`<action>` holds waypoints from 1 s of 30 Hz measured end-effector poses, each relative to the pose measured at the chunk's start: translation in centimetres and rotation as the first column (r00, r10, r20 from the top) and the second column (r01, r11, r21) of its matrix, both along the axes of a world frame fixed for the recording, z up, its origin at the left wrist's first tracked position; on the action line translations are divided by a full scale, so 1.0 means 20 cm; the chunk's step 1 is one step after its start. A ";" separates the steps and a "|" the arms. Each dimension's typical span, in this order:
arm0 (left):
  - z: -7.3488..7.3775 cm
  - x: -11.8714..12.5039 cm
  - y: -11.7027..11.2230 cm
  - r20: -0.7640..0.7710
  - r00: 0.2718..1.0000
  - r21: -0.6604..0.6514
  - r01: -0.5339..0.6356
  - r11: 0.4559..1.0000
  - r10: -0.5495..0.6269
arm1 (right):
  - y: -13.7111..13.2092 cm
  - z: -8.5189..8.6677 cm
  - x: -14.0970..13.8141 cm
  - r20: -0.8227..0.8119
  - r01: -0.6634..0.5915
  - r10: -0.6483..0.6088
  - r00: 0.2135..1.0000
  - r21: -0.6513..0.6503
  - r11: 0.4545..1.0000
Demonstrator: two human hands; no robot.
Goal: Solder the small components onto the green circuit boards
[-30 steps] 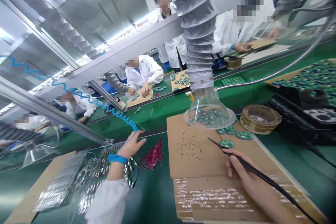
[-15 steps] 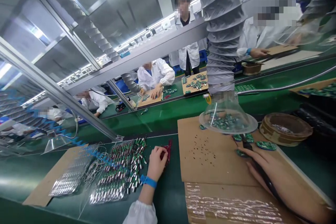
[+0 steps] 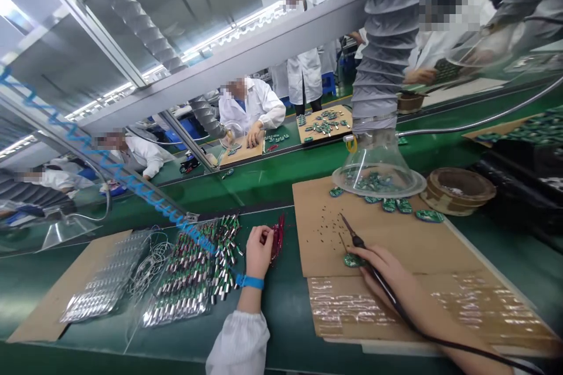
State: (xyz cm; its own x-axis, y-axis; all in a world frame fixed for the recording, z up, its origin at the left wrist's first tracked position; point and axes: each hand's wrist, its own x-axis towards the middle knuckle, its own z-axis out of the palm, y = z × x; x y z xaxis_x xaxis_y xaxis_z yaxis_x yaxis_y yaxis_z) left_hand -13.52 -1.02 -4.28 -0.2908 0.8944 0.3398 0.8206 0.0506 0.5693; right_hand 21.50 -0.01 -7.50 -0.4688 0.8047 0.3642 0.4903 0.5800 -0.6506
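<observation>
My right hand (image 3: 382, 275) grips a black-handled soldering iron (image 3: 387, 290), its thin tip pointing up and left over the cardboard sheet (image 3: 316, 199). At that hand's fingertips is a small green circuit board (image 3: 353, 260), with a thin lead sticking up from it. My left hand (image 3: 258, 249), with a blue wrist strap (image 3: 249, 281), has its fingers curled together at a bunch of red wires (image 3: 278, 237) on the green table. What lies between those fingers is hidden. Several more boards (image 3: 389, 205) rest near the far edge of the cardboard.
A clear extraction hood (image 3: 378, 179) hangs low over the boards. To its right stands a round brown tub (image 3: 460, 190). Rows of metal-ended parts (image 3: 180, 281) and clear trays (image 3: 108, 272) lie left. Co-workers in white coats sit across the line.
My right hand has moved left and nearer with the soldering iron and a board, away from the boards under the hood. My left hand remains by the red wires. The camera view has shifted.
</observation>
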 end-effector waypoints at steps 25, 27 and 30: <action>0.13 -0.48 0.11 -0.014 0.896 0.018 -0.443 0.896 0.443 | -0.01 0.10 -0.17 -0.035 0.031 -0.028 0.999 0.095 0.995; 0.17 -0.48 0.10 0.067 0.917 0.096 -0.399 0.912 0.394 | 0.00 0.09 -0.18 -0.047 0.052 -0.048 0.998 0.107 0.993; 0.21 -0.37 0.09 0.174 0.968 0.155 -0.207 0.966 0.179 | 0.01 0.08 -0.18 -0.063 0.075 -0.067 0.996 0.120 0.990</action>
State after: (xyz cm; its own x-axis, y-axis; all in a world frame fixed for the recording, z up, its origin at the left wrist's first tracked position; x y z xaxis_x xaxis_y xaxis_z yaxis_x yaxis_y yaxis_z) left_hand -20.85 0.69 -0.06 -0.5142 0.7489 0.4181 0.7042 0.0904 0.7043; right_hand 17.85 0.13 -5.89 -0.3871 0.7830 0.4869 0.4964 0.6220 -0.6055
